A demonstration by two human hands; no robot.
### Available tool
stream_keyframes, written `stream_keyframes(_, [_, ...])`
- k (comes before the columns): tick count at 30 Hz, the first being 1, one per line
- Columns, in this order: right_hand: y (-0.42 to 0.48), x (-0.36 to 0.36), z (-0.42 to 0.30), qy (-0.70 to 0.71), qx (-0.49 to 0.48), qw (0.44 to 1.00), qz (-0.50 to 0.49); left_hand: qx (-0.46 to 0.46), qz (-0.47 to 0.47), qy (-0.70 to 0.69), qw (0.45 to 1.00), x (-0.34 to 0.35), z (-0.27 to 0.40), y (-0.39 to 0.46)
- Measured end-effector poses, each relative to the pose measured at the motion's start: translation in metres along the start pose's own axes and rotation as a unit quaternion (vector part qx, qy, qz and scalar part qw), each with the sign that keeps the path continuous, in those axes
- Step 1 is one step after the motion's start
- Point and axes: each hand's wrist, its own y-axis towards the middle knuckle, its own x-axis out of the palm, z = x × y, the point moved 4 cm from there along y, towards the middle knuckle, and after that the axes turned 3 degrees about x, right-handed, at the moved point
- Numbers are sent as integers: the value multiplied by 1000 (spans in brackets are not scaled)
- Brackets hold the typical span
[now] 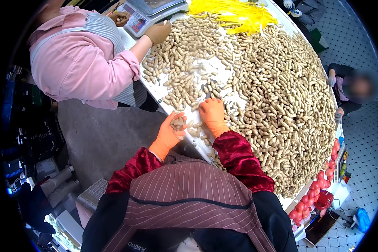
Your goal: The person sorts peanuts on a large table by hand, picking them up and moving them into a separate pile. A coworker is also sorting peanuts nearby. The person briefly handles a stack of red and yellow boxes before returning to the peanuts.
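Note:
Unshelled peanuts (280, 104) cover most of the white table (222, 71), heaped deepest on the right. My left hand (167, 134), in an orange glove, is palm up at the table's near edge with a few peanuts (177, 123) in its curled fingers. To its right, my right hand (213, 115), gloved alike, is over the tabletop with its knuckles up and fingers bent down. Its fingertips are hidden, so whether they hold a peanut does not show. Loose peanuts (193, 129) lie between the two hands.
At the far left, a co-worker in a pink shirt (85, 63) has a brown-gloved hand (157, 33) among the peanuts, beside a digital scale (145, 19). Yellow mesh strips (236, 14) lie at the back. Red round produce (313, 192) lines the right side. Another person (346, 85) is across the table.

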Motion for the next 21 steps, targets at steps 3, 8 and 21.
stream_keyframes(3, [4,4,2,-50,9,999,7,-5,-33,1,999,2,-4,2])
stream_keyframes(8, [8,-36,-4,115,121,980,105,24,-2,16,1000,7,-1,-3])
stream_keyframes(21, [-21,-55,-145,288,-110,947,-87,123,-54,-68,989,-68,29,-75])
